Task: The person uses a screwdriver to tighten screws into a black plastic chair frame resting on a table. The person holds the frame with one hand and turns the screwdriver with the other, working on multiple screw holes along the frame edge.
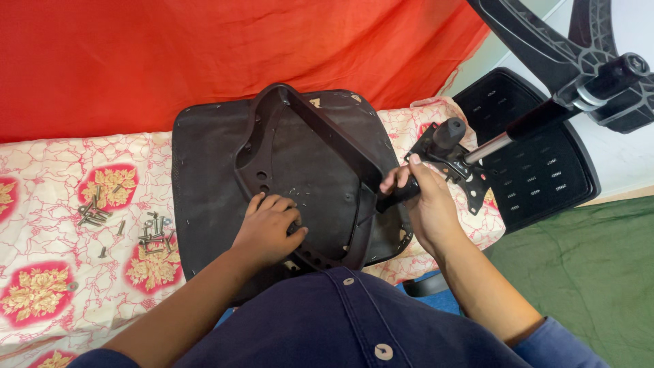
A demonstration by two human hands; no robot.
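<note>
Holding an upturned chair seat (pixel 211 184) on a patterned cloth (pixel 61 225), we worked at its underside.

We pressed our left hand (pixel 267 232) flat-curled on the seat's near edge, fingers bent and close together, gripping nothing we could make out. Our right hand (pixel 426 204) closed around a dark handle (pixel 398 194) at the seat's right edge, beside the tilt mechanism (pixel 449 160) with its gas cylinder (pixel 490 146). A plastic frame (pixel 310 136) stood tilted on the seat. Screws (pixel 153 235) lay scattered on the cloth near its left edge, well apart from our hands.
</note>
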